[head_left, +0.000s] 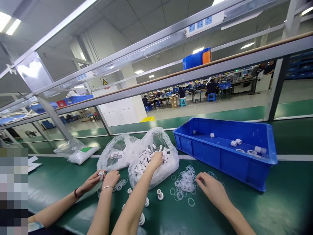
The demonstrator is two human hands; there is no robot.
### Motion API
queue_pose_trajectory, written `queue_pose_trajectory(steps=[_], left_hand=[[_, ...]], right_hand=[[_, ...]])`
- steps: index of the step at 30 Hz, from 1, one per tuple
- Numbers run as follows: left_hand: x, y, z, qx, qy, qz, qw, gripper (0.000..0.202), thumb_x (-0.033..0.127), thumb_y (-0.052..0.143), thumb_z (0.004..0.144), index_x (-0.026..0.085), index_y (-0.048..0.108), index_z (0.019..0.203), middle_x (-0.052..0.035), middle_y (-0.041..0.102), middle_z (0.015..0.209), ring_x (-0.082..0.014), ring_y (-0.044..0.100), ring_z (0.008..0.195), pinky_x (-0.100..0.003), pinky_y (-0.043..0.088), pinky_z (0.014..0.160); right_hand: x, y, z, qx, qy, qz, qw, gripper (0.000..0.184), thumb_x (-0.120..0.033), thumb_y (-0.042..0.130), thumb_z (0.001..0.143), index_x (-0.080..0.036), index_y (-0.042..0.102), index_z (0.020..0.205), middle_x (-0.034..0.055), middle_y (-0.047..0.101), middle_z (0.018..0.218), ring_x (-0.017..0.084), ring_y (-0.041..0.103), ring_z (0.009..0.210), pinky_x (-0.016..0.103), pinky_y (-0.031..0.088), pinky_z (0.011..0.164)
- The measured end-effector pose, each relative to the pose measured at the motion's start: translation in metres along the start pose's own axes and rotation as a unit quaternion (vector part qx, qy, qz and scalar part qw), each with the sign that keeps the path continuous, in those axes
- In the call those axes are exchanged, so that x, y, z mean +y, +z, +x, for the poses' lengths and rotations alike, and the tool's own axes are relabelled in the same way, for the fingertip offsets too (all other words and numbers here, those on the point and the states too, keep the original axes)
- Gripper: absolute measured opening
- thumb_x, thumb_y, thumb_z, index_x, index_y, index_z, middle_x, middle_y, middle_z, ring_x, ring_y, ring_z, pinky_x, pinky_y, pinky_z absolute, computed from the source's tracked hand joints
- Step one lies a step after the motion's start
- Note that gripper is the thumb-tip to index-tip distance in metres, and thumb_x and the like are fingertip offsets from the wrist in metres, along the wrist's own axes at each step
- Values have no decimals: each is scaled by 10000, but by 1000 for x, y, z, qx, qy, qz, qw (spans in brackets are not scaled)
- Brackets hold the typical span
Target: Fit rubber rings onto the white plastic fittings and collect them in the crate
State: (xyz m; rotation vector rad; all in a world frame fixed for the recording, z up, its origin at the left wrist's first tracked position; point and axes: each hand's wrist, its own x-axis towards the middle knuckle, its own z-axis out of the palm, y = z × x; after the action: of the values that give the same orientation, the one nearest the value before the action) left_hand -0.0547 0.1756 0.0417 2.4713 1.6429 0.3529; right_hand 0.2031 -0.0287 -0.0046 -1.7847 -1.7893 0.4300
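Left hand (pixel 156 160) in mid-frame bag (pixel 156 180) of tubes (pixel 144 160), right hand (pixel 207 184) by rings (pixel 186 181), can't tell either grip; blue bin (pixel 220 160), right of frame, has bits (pixel 234 143) and room

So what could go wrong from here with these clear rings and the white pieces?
The loose rings lie overlapping by your right hand, so a careless sweep might scatter them.

Your left arm passes close to small white pieces standing on the green table; it could knock one over.

The soft plastic bag that your left hand reaches into is open, so a tug might spill some of what it holds.
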Motion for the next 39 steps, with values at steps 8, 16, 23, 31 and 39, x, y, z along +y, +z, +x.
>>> queue_pose_trajectory(steps=[8, 16, 23, 31, 39], left_hand=[[38, -29, -23, 140, 36, -203, 968, 358, 207, 388, 979, 58, 517, 1278, -129, 564, 1126, -169, 540, 919, -307, 405, 896], [116, -25, -139, -61, 53, -608, 790, 355, 356, 729, 840, 127, 472, 928, -38, 541, 936, -117, 552, 841, -255, 485, 785], [119, -2, -162, -115, 34, -579, 807, 531, 330, 701, 866, 159, 518, 1334, -82, 595, 1048, -171, 603, 977, -303, 512, 901], [112, 2, -166, -80, 27, -565, 820, 374, 402, 639, 911, 135, 649, 1172, -79, 618, 945, -176, 637, 828, -321, 556, 800], [115, 18, -168, -76, -57, -707, 701, 525, 443, 738, 842, 36, 540, 1107, -131, 648, 928, -172, 645, 796, -343, 571, 760]], right_hand=[[-11, -21, -1, 40, 41, 99, 993, 365, -555, 386, 995, -240, 567, 958, 7, 590, 917, 160, 494, 716, 305, 348, 645], [-28, -31, -4, -2, -22, 248, 969, 369, -555, 485, 996, -210, 614, 968, 11, 589, 860, 146, 485, 749, 282, 366, 679], [-40, -32, -10, -78, -75, 298, 948, 313, -471, 528, 1000, -184, 622, 918, 14, 594, 876, 139, 497, 763, 277, 366, 683], [-52, -39, -17, -104, -115, 273, 949, 338, -448, 493, 1020, -175, 622, 871, 25, 577, 872, 133, 505, 777, 268, 369, 692], [-44, -27, -13, -85, -85, 229, 966, 430, -559, 513, 990, -175, 617, 825, 19, 568, 812, 124, 458, 689, 276, 341, 624]])
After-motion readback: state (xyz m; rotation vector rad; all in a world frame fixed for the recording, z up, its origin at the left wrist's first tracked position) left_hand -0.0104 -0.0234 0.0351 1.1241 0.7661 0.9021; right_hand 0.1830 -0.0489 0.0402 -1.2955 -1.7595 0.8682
